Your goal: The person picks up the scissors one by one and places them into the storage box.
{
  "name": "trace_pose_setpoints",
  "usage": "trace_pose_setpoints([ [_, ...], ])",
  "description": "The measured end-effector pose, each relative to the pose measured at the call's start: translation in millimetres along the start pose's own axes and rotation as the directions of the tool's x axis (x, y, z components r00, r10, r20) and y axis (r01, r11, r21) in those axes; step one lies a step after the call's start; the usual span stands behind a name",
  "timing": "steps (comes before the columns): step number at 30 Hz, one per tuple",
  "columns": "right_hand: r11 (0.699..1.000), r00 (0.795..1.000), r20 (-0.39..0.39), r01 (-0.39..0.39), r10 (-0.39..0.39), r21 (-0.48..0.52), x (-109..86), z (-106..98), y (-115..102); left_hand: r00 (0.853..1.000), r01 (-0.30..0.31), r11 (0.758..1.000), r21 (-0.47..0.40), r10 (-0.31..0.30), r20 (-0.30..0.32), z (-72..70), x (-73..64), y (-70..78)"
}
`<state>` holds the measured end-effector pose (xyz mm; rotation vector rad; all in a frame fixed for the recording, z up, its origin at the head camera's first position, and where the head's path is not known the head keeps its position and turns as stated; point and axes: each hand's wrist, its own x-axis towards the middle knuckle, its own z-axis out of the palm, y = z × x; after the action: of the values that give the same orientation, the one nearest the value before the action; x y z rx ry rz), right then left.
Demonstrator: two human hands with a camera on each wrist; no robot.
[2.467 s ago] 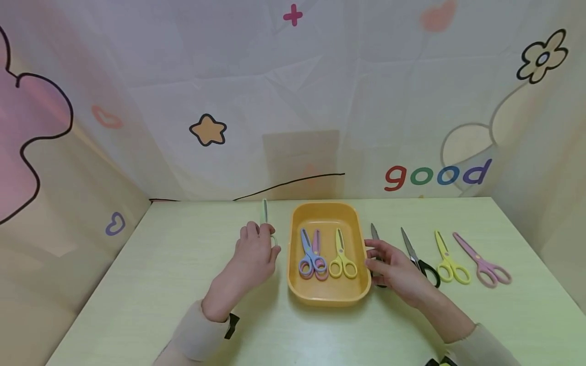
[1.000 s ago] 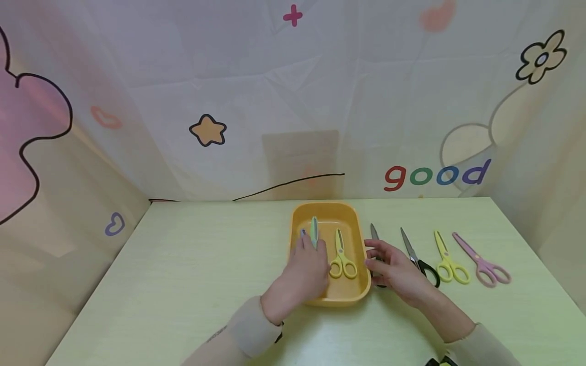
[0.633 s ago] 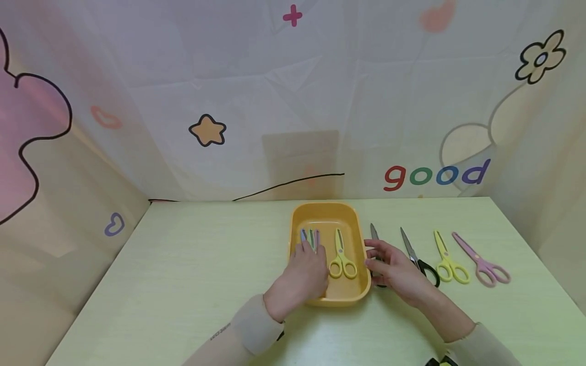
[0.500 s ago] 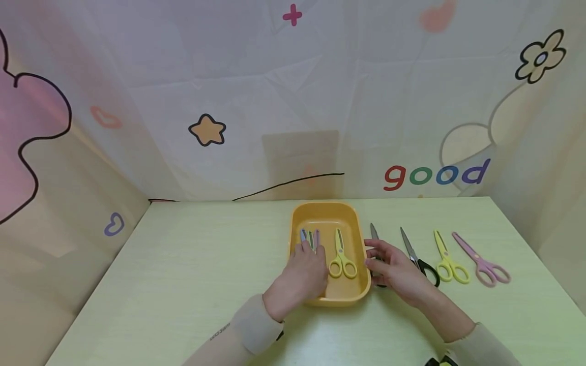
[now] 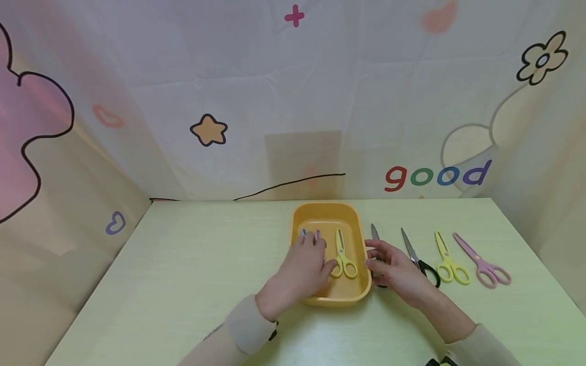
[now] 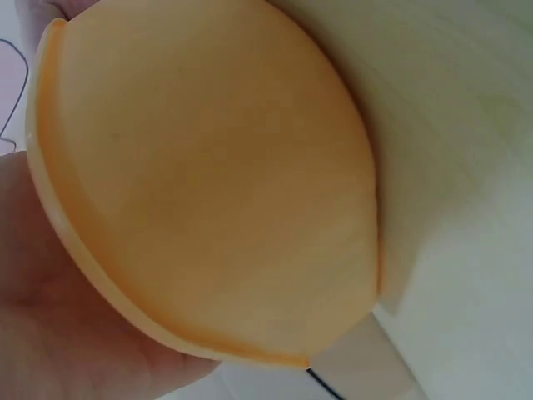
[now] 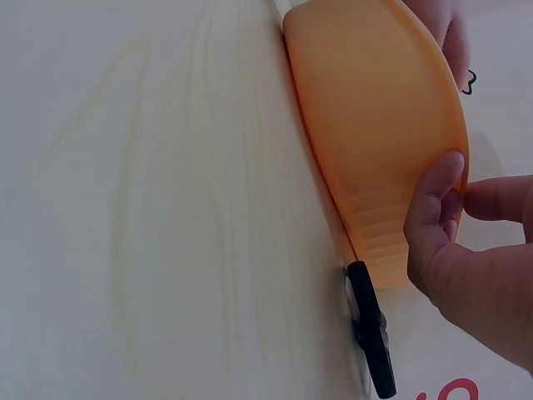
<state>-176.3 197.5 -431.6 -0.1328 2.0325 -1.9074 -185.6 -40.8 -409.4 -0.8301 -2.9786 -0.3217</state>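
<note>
In the head view my left hand (image 5: 299, 267) is inside the orange-yellow tray (image 5: 338, 300), low over the scissors on its left side. Its thumb stands out apart from the fingers. Past the fingertips show the tips of pink scissors (image 5: 318, 235) and blue scissors (image 5: 303, 233); the green scissors are hidden under the hand. Yellow scissors (image 5: 340, 249) lie to the right inside the tray. My right hand (image 5: 396, 272) holds the tray's right rim, with fingers on both sides of it in the right wrist view. The left wrist view shows mainly the tray's outer wall (image 6: 225, 167).
Right of the tray, black-handled scissors (image 5: 375, 232) lie partly under my right hand. Farther right lie another black-handled pair (image 5: 428, 273), yellow scissors (image 5: 450, 267) and pink scissors (image 5: 485, 267). A printed curtain (image 5: 238, 101) hangs behind the pale table (image 5: 183, 254).
My left hand carried the green scissors from left of the tray into it and laid them between the blue and pink pairs. Its fingers have since loosened and risen slightly. My right hand stayed put.
</note>
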Motion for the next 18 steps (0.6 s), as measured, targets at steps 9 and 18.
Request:
trace_pose_setpoints([
  [9,1.0,1.0,-0.003,0.001,-0.001,-0.004,-0.3,0.2,-0.3,0.986,-0.033,0.92,-0.391,-0.034,-0.164,-12.0,-12.5,-19.1],
  [18,1.0,1.0,-0.005,0.0,0.0,-0.004,-0.1,-0.7,0.5,0.956,0.059,0.758,-0.65,-0.23,-0.182,-8.1,-14.9,-43.7],
])
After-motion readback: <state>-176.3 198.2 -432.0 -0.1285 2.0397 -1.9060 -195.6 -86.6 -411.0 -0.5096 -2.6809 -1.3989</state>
